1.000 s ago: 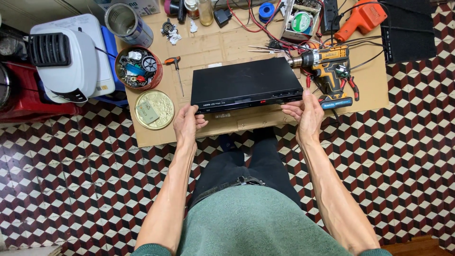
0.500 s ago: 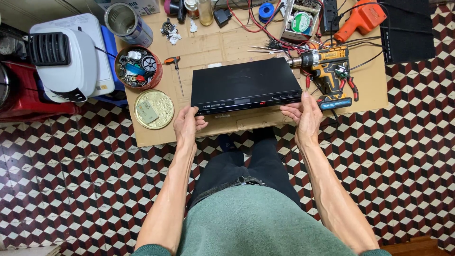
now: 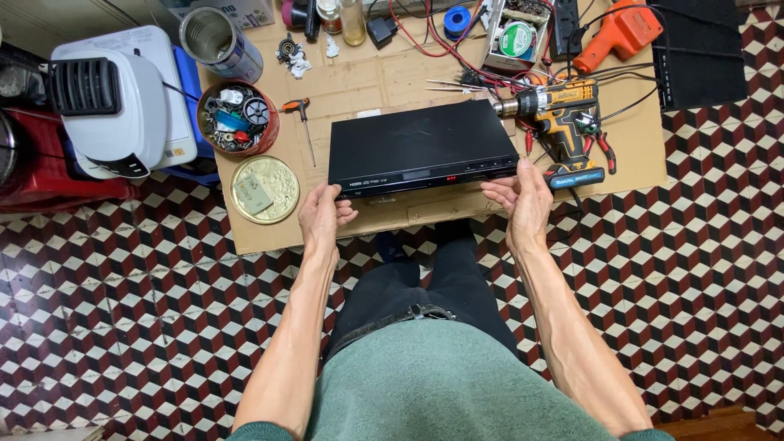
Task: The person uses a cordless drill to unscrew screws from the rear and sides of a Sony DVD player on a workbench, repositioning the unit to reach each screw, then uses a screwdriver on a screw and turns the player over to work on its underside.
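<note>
Left hand: my left hand (image 3: 324,216) grips the near left corner of the black player (image 3: 420,147), fingers curled onto its front edge.
Right hand: my right hand (image 3: 519,196) clasps the near right corner of the same player, thumb on top, fingers under the edge.
Player: a flat black box lying level on the cardboard sheet (image 3: 392,77), between my two hands and just beyond them; a small red light shows on its front face.
Drill: a yellow and black drill (image 3: 563,122) lies just beyond my right hand, beside the player's right end, its chuck pointing toward the player.
Pliers: red-handled pliers (image 3: 603,147) rest against the drill, right of my right hand.
Tin lid: a round gold lid (image 3: 264,189) lies just left of my left hand, on the sheet's near corner.
Parts bowl: a red bowl (image 3: 238,118) of small parts sits beyond the lid, well left of the player.
Screwdriver: a small screwdriver (image 3: 304,122) lies between the bowl and the player.
Can: an open metal can (image 3: 220,42) lies tilted, far beyond my left hand.
Floor: patterned tiles (image 3: 122,310) under my arms.
</note>
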